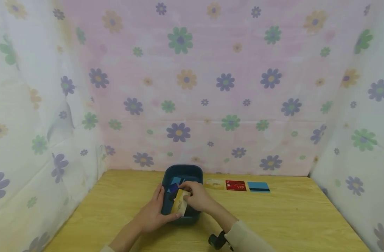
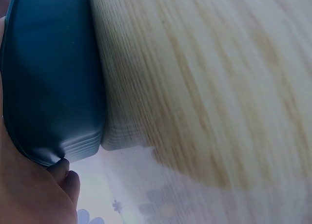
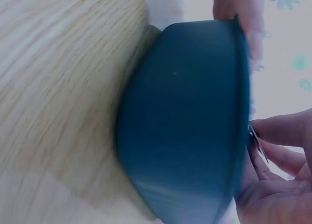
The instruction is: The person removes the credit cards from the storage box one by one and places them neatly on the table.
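Two hands are busy at a dark blue container that stands close to the worktop's far edge, left of the middle of that edge. The left hand holds the container at its near-left corner, its fingers along the left side and its thumb over the near rim. Above the opening, the right hand pinches a yellow-and-white card between thumb and fingers, the card tilted; a dark purple-blue card shows beside it, and I can't tell whether the fingers touch that one. A light blue card lies farther back inside. Right of the container, along the worktop's far edge, lie a pale yellow card, a red VIP card and a blue striped card, well apart from the right corner. Flowered cloth hangs behind.
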`<state>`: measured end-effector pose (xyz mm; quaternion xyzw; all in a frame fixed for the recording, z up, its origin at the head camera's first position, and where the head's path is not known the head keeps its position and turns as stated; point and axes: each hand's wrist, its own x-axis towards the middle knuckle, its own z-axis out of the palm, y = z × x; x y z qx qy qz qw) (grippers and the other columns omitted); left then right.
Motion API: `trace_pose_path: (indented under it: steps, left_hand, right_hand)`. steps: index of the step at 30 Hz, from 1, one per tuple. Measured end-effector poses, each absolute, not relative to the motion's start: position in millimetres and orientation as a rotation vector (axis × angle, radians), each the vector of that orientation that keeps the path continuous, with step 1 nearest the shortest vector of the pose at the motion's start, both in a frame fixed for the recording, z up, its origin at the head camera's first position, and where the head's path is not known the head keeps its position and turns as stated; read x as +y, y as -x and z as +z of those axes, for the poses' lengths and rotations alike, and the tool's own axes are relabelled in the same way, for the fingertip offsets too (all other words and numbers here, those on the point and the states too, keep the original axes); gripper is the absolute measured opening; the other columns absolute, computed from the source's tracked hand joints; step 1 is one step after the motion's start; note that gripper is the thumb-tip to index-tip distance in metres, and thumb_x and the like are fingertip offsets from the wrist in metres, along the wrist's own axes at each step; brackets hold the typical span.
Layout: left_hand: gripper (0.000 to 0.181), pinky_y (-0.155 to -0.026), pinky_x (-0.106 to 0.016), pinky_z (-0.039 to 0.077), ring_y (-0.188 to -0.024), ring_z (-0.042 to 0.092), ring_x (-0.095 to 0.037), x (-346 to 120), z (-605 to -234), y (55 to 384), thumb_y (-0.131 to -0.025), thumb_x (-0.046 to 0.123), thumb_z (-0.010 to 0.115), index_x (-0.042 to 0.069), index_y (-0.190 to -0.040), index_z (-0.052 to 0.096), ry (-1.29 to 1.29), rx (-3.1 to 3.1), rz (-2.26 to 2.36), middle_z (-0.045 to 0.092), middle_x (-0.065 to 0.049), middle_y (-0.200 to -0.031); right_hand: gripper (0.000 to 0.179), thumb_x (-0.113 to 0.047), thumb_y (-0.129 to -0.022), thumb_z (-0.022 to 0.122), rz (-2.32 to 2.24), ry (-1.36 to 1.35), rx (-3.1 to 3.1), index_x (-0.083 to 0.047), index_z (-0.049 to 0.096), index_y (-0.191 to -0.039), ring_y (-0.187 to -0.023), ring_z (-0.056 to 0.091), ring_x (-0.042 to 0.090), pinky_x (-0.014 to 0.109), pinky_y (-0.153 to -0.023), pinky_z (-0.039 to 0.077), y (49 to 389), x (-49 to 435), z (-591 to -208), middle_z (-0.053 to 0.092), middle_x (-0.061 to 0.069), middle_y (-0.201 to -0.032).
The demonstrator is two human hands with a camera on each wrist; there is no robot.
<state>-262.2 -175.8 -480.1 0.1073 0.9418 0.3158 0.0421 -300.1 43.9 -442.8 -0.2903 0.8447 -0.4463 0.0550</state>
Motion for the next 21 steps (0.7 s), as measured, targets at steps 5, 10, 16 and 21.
trace_pose_path:
  steps: [5, 10, 16, 21]
  left_hand:
    - [0.129, -0.108, -0.06, 0.042, -0.145, 0.036, -0.046, -175, -479, 261, -0.08, 0.079, 0.066, -0.002, -0.163, 0.009, -0.329, 2.895, 0.965, -0.003, -0.018, -0.171]
    - [0.13, -0.108, -0.06, 0.042, -0.145, 0.037, -0.047, -176, -479, 261, -0.08, 0.079, 0.066, -0.003, -0.163, 0.009, -0.313, 2.904, 0.958, -0.002, -0.019, -0.171]
    - [0.131, -0.108, -0.06, 0.042, -0.145, 0.037, -0.047, -175, -480, 262, -0.079, 0.081, 0.066, -0.002, -0.163, 0.008, -0.3, 2.905, 0.955, -0.002, -0.019, -0.171]
    - [0.13, -0.108, -0.062, 0.041, -0.145, 0.036, -0.047, -173, -479, 262, -0.08, 0.078, 0.068, -0.001, -0.163, 0.008, -0.288, 2.901, 0.959, -0.002, -0.018, -0.171]
  right_hand:
    - [0.038, 0.01, -0.096, 0.056, -1.507, 0.839, 2.383, 0.008, 0.057, -0.134, -0.085, 0.07, 0.025, 0.037, -0.062, 0.061, 291, 63, -436, 0.064, 0.023, -0.121]
    - [0.038, 0.01, -0.094, 0.059, -1.463, 0.836, 2.428, 0.008, 0.059, -0.131, -0.086, 0.07, 0.026, 0.032, -0.064, 0.06, 284, 75, -434, 0.06, 0.024, -0.125]
    - [0.034, 0.008, -0.094, 0.06, -1.461, 0.794, 2.481, 0.0, 0.063, -0.127, -0.094, 0.068, 0.024, 0.033, -0.07, 0.06, 282, 85, -433, 0.059, 0.017, -0.12]
    - [0.032, 0.007, -0.097, 0.057, -1.58, 0.728, 2.451, 0.0, 0.062, -0.127, -0.091, 0.069, 0.024, 0.046, -0.076, 0.061, 283, 97, -429, 0.057, 0.014, -0.113]
